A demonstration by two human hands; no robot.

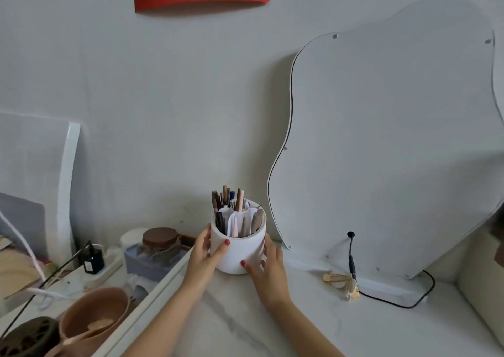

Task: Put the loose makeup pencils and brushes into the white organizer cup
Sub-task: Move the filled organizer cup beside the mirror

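Observation:
The white organizer cup (240,250) stands on the marble tabletop near the back wall. It has inner dividers and holds several makeup pencils and brushes (231,206) upright, in brown, pink, black and blue. My left hand (208,253) wraps the cup's left side, thumb on the front. On the cup's right side and lower front lies my right hand (266,265). Both hands grip the cup. No loose pencil or brush shows on the table.
A wavy white mirror back (387,149) leans on the wall at right, with a black cable (392,300) and a beige hair clip (342,283) at its foot. Left of the table edge sit a brown-lidded jar (161,240), a pink bowl (95,315) and a charger (94,258).

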